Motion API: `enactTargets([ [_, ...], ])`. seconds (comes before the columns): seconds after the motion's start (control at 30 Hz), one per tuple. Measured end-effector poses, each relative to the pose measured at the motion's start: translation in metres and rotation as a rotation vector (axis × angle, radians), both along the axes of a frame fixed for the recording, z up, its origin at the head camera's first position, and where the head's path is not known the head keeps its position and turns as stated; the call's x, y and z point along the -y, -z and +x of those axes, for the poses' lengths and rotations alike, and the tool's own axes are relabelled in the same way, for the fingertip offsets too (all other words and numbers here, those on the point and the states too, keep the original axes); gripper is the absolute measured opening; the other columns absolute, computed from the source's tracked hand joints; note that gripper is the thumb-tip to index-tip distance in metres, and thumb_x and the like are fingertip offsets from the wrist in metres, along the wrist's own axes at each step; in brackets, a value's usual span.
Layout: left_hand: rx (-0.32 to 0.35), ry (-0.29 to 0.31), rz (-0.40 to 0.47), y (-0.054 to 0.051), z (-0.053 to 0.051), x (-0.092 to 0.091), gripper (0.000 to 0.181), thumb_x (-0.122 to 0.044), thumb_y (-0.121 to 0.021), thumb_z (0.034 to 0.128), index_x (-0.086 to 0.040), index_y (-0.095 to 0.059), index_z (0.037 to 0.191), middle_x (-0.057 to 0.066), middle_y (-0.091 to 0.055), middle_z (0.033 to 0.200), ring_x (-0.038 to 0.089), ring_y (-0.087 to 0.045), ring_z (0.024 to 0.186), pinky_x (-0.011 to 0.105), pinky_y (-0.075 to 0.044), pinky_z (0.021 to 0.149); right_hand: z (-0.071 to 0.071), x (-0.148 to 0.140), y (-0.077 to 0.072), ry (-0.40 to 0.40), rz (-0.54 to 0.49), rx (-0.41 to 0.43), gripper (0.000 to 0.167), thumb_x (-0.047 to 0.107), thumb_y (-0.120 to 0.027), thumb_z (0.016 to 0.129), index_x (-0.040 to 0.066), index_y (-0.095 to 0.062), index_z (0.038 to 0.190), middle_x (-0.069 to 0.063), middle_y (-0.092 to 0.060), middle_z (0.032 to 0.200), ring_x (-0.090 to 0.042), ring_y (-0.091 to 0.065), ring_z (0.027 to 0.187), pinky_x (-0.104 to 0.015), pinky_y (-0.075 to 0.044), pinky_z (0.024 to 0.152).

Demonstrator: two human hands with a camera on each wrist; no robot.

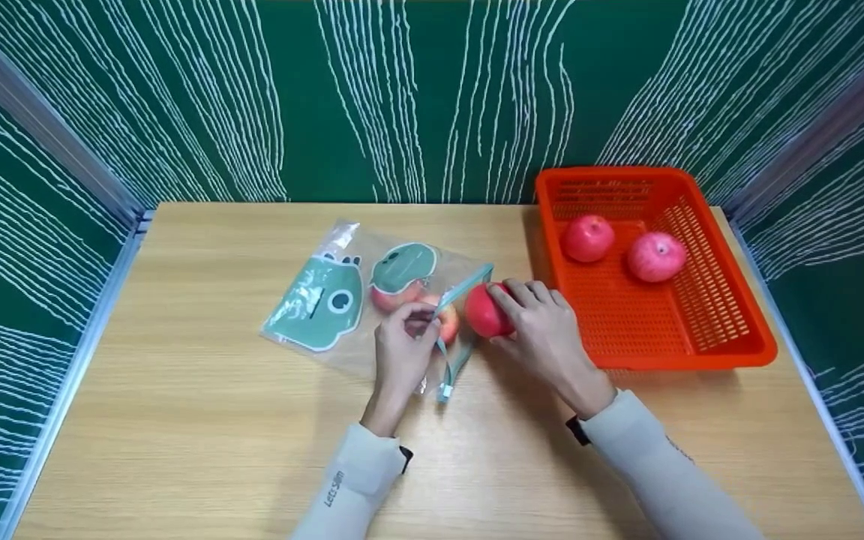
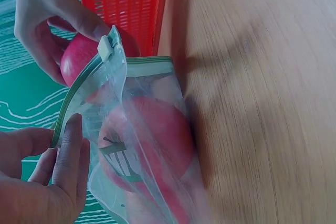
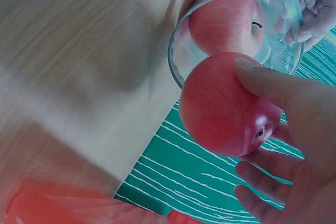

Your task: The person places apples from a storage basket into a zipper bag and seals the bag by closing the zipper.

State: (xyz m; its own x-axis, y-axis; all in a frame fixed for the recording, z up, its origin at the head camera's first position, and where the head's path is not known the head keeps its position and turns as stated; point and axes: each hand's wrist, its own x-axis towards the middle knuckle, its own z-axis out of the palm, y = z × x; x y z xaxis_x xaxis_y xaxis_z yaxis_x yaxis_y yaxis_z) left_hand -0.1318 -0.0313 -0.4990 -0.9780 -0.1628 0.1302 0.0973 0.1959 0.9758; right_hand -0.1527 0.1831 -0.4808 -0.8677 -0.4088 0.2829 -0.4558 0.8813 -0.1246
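A clear zip bag [image 1: 357,352] with green cartoon prints lies on the table, its zip mouth facing right and spread apart. My left hand [image 1: 404,349] pinches one edge of that mouth between thumb and fingers. Inside the bag sit two apples, one [image 2: 147,140] close to the opening and another [image 1: 394,296] deeper, partly behind a green print. A red apple [image 3: 226,106] is gripped by my right hand [image 1: 541,330], thumb on one side and fingers on the other. It is right at the bag's mouth, in front of the nearer apple.
An orange-red plastic basket [image 1: 646,356] stands at the table's right rear, with a red apple [image 1: 589,238] and a pinker apple [image 1: 657,256] in it. Green panels [image 1: 477,97] with white lines close off the back and both sides of the wooden table [image 1: 199,420].
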Motion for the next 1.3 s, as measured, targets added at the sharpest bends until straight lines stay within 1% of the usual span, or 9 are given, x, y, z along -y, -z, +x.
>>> enactTargets([
  [0.23,0.024,0.006,-0.004,0.000,0.001,0.000,0.020,0.008,-0.073,0.0904,0.001,-0.074,0.109,0.012,-0.077,0.105,0.024,-0.073,0.091,0.042,-0.062,0.085,-0.002,0.004,0.006,0.027,0.009,0.012,0.080,0.034,-0.095,0.079,0.014,-0.062,0.149,-0.018,-0.065,0.140,-0.038,-0.058,0.122,-0.050,-0.056,0.096],
  [0.47,-0.036,-0.004,0.000,0.001,0.001,-0.002,0.017,0.008,-0.074,0.0875,0.003,-0.075,0.104,0.015,-0.078,0.099,0.026,-0.075,0.086,0.031,-0.060,0.079,-0.003,0.011,0.015,0.048,0.008,-0.002,0.080,0.035,-0.095,0.078,0.012,-0.062,0.147,-0.017,-0.065,0.139,-0.037,-0.060,0.120,-0.049,-0.056,0.096],
  [0.53,-0.030,-0.004,0.006,0.001,0.001,-0.002,0.018,0.009,-0.073,0.0875,0.003,-0.075,0.105,0.015,-0.078,0.099,0.026,-0.074,0.086,0.032,-0.061,0.079,-0.003,0.014,0.017,0.049,-0.003,-0.001,0.080,0.035,-0.095,0.078,0.013,-0.062,0.148,-0.017,-0.065,0.140,-0.037,-0.059,0.120,-0.049,-0.056,0.097],
  [0.63,-0.018,0.000,0.010,0.001,0.000,-0.001,0.020,0.009,-0.073,0.0880,0.002,-0.076,0.106,0.014,-0.078,0.099,0.024,-0.074,0.086,0.034,-0.061,0.080,-0.002,0.018,0.021,0.043,-0.015,-0.026,0.077,0.034,-0.094,0.079,0.012,-0.063,0.147,-0.017,-0.065,0.141,-0.037,-0.060,0.119,-0.049,-0.056,0.097],
  [0.73,0.000,0.006,0.007,-0.001,0.000,-0.001,0.021,0.009,-0.072,0.0891,0.002,-0.076,0.108,0.015,-0.078,0.101,0.025,-0.074,0.088,0.039,-0.062,0.084,-0.002,0.022,0.024,0.036,-0.024,-0.051,0.074,0.033,-0.093,0.080,0.011,-0.065,0.145,-0.017,-0.065,0.141,-0.037,-0.061,0.119,-0.049,-0.056,0.098],
  [0.87,0.014,0.010,-0.001,-0.003,0.001,-0.001,0.021,0.008,-0.072,0.0902,0.001,-0.076,0.110,0.015,-0.077,0.102,0.026,-0.074,0.091,0.045,-0.062,0.087,-0.001,0.027,0.027,0.047,-0.035,-0.042,0.076,0.034,-0.093,0.081,0.011,-0.063,0.147,-0.018,-0.064,0.143,-0.038,-0.061,0.121,-0.051,-0.055,0.103],
  [1.03,0.007,0.008,-0.017,-0.004,0.001,-0.001,0.019,0.008,-0.073,0.0899,0.001,-0.076,0.108,0.016,-0.077,0.101,0.027,-0.075,0.092,0.046,-0.062,0.089,0.000,0.032,0.030,0.062,-0.041,-0.003,0.077,0.036,-0.090,0.084,0.010,-0.060,0.150,-0.019,-0.061,0.146,-0.039,-0.059,0.126,-0.054,-0.053,0.107],
  [1.13,0.002,0.007,-0.022,-0.004,0.001,-0.001,0.019,0.009,-0.073,0.0898,0.002,-0.076,0.107,0.017,-0.077,0.101,0.027,-0.075,0.091,0.046,-0.062,0.089,0.001,0.036,0.034,0.069,-0.033,0.000,0.078,0.038,-0.090,0.084,0.010,-0.060,0.150,-0.019,-0.060,0.148,-0.039,-0.059,0.127,-0.055,-0.053,0.107],
  [1.3,-0.009,-0.002,-0.030,-0.006,0.002,0.000,0.019,0.008,-0.074,0.0901,0.002,-0.075,0.108,0.015,-0.077,0.102,0.028,-0.075,0.091,0.044,-0.063,0.089,0.000,0.041,0.043,0.045,-0.015,-0.053,0.078,0.039,-0.091,0.083,0.009,-0.062,0.148,-0.020,-0.061,0.147,-0.040,-0.060,0.123,-0.055,-0.055,0.103],
])
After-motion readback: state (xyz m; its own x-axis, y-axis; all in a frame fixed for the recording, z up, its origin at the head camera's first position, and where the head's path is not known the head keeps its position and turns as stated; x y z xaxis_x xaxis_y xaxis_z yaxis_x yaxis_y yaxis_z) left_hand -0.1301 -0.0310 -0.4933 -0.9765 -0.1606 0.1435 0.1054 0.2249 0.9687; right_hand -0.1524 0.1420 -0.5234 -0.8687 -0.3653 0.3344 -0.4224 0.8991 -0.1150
